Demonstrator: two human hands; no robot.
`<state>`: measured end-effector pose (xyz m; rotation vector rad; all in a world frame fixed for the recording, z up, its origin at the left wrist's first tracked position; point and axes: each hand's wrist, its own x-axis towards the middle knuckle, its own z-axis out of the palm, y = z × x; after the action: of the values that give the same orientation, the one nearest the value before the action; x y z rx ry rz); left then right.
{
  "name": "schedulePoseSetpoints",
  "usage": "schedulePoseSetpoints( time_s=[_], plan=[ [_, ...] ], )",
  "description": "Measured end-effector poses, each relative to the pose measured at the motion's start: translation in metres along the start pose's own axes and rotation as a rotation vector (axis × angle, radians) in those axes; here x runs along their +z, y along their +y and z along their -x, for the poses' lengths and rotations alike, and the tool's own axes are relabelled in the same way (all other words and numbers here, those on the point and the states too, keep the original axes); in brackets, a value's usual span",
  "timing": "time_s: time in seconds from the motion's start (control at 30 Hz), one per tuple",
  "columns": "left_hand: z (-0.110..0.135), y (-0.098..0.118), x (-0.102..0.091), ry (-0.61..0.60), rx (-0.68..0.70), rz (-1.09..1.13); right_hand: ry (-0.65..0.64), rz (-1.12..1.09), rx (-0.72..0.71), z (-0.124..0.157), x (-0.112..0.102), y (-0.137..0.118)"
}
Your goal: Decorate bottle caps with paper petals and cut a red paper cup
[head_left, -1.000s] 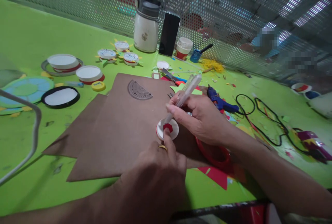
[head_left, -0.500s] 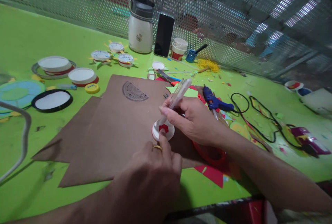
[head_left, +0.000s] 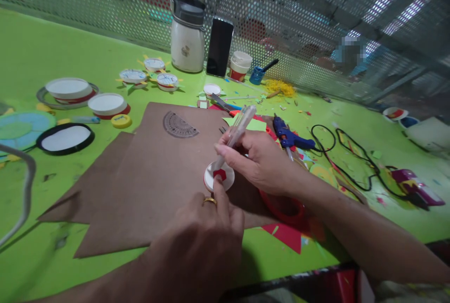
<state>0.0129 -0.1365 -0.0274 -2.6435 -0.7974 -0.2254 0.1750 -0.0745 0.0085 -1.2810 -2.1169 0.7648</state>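
My right hand (head_left: 256,155) grips a clear-barrelled pen (head_left: 241,125), held slanted with its lower end on a small white disc (head_left: 209,179) with a red edge. A small red hexagon (head_left: 220,173) lies on the disc. From the near side, the stretched index finger of my left hand (head_left: 206,228) presses on the hexagon; the other fingers are partly bent and hold nothing visible. Under the disc is brown cardboard (head_left: 158,176). A clear protractor (head_left: 180,125) lies on it, farther off and to the left. The pen's tip is hard to make out.
Behind my right hand lie scissors (head_left: 228,106) and a blue glue gun (head_left: 290,135) with a looping cord. White round lids (head_left: 107,103) stand left. At the back are a white jar (head_left: 188,43), a phone (head_left: 220,46) and small pots (head_left: 241,65). Paper scraps litter the right side.
The whole view has shifted slightly. Both hands keep nearly the same pose, with the pen and the left index finger still on the disc.
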Motion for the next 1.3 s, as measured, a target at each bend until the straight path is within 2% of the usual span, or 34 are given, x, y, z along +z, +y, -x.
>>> schedulePoseSetpoints(
  time_s=[0.13, 0.2, 0.37, 0.7, 0.93, 1.13, 1.3],
  plan=[
    [0.0017, 0.0014, 0.0008, 0.162, -0.015, -0.056, -0.008, -0.004, 0.006, 0.0003, -0.0022, -0.0001],
    [0.0015, 0.0012, -0.0006, 0.191, -0.019, -0.067, -0.007, -0.002, 0.012, 0.0001, -0.0031, -0.0002],
    [-0.0014, -0.0017, -0.0026, 0.094, 0.006, -0.014, 0.032, 0.004, 0.002, 0.0002, -0.0032, -0.0001],
    [-0.0011, -0.0003, -0.0055, 0.030, 0.011, -0.019, 0.044, 0.002, -0.007, 0.0007, 0.0002, 0.0004],
    [0.0040, -0.0004, -0.0002, 0.150, 0.022, -0.023, 0.031, 0.016, -0.003, 0.0014, 0.0001, -0.0004],
    [0.0008, -0.0020, -0.0027, 0.055, 0.022, 0.020, 0.027, 0.015, -0.006, 0.0012, -0.0006, 0.0005],
    [0.0010, -0.0010, 0.0015, 0.171, 0.021, -0.010, 0.025, 0.027, -0.023, 0.0018, -0.0003, 0.0015]
  ],
)
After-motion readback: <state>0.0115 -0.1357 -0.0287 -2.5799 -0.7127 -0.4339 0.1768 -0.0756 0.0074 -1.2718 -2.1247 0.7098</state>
